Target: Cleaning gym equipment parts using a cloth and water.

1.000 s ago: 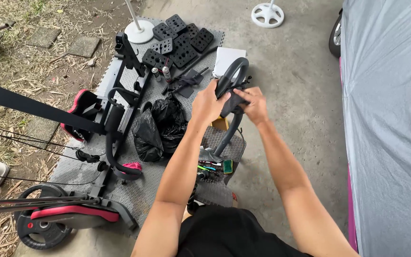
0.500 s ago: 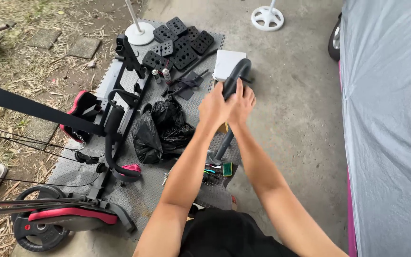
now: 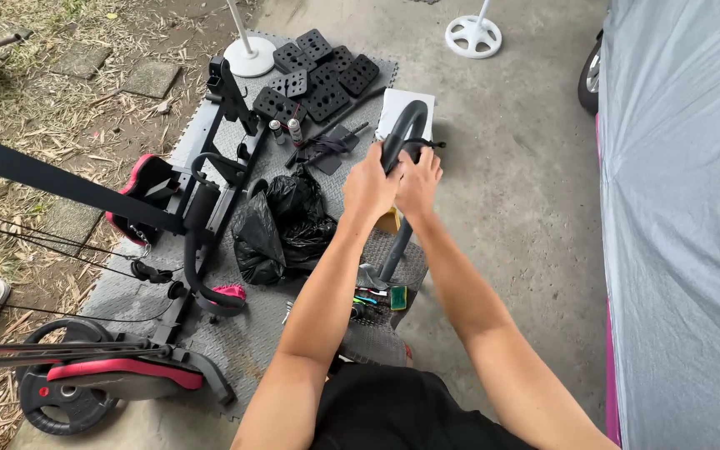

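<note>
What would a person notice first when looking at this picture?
In the middle, the left hand and right hand clasp a curved black bar side by side. To their left, a crumpled black plastic bag lies on the grey floor mat. A grey cover fills the right edge.

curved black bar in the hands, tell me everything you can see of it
The curved black bar is a matte tube, seemingly padded, bent into a hook-like arch at its top. It stands near upright over the grey floor mat, its lower shaft slanting down toward small tools. The left hand and right hand grip it side by side just under the bend. A thin black cord sticks out beside the right hand. Its foot is hidden.
</note>
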